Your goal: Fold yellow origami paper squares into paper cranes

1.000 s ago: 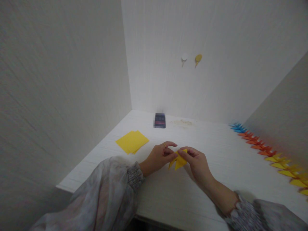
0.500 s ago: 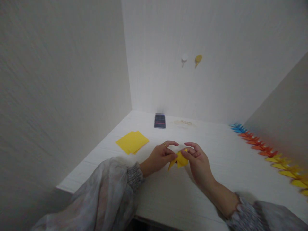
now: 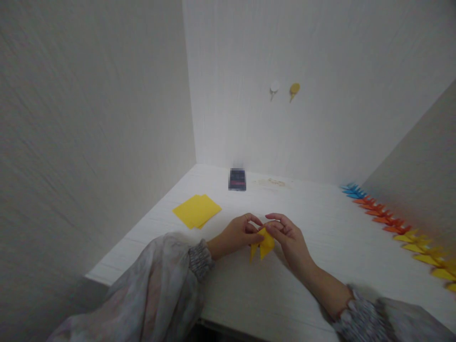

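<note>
Between my two hands is a folded piece of yellow origami paper [image 3: 267, 244], with pointed flaps hanging down. My left hand [image 3: 238, 233] pinches its left side between thumb and fingers; a ring is on one finger. My right hand [image 3: 288, 237] pinches the upper right of the paper with thumb and forefinger. The fingertips of both hands nearly meet at its top, and they hide part of the folds. Flat yellow paper sheets [image 3: 196, 211] lie overlapped on the white table, left of my hands.
A row of folded paper figures runs down the table's right side: blue ones [image 3: 353, 191], orange ones [image 3: 383, 213] and yellow ones [image 3: 423, 249]. A small dark blurred object [image 3: 237, 179] stands by the back wall. A white hook [image 3: 274, 87] and a yellow hook [image 3: 294, 89] are on that wall.
My right hand has shifted slightly left, closer to the left one. The yellow paper has turned, and its flaps now hang lower.
</note>
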### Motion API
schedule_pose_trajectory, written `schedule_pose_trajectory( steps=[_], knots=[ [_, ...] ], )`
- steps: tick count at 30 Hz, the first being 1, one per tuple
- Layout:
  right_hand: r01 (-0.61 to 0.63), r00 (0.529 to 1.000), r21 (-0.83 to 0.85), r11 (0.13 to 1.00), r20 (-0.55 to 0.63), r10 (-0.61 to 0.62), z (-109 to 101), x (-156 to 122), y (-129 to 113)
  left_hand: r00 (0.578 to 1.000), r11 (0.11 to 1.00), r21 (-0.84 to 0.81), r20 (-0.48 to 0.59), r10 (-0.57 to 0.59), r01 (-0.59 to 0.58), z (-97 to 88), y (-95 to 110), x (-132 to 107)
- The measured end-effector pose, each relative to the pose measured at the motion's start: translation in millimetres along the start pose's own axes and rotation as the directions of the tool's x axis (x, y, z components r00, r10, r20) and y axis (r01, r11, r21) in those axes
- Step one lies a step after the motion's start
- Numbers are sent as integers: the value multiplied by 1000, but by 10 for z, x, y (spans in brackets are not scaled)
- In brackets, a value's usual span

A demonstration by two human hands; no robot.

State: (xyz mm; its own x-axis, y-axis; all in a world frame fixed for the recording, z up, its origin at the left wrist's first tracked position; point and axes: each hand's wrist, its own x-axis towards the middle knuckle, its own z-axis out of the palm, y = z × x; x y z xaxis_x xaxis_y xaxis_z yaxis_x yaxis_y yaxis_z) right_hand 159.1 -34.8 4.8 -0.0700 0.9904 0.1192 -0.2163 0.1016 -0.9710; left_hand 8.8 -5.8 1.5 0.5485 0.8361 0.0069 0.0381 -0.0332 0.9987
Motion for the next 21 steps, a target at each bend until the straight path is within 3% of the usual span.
schedule_pose_trajectory(
  steps=[3,7,9,15,21],
  knots=[
    [39,999,-38,999,17,-38,7,8,36,1000,1000,-29,-23,8,-9,-7,-4,16],
    [133,985,-200,971,-82,-152,-13,24,109,973,990,-106,-223,65,-91,-33,-3,34],
    [121,986,-297,947,-73,-149,-19,27,149,961,983,-130,-263,89,-126,-41,-6,38],
    [154,982,-546,823,-7,-189,14,-2,129,963,972,-187,-253,92,-142,-18,-2,32],
    [204,954,-754,625,11,-298,51,-25,37,966,975,-172,-237,99,-142,19,11,23]
  ],
)
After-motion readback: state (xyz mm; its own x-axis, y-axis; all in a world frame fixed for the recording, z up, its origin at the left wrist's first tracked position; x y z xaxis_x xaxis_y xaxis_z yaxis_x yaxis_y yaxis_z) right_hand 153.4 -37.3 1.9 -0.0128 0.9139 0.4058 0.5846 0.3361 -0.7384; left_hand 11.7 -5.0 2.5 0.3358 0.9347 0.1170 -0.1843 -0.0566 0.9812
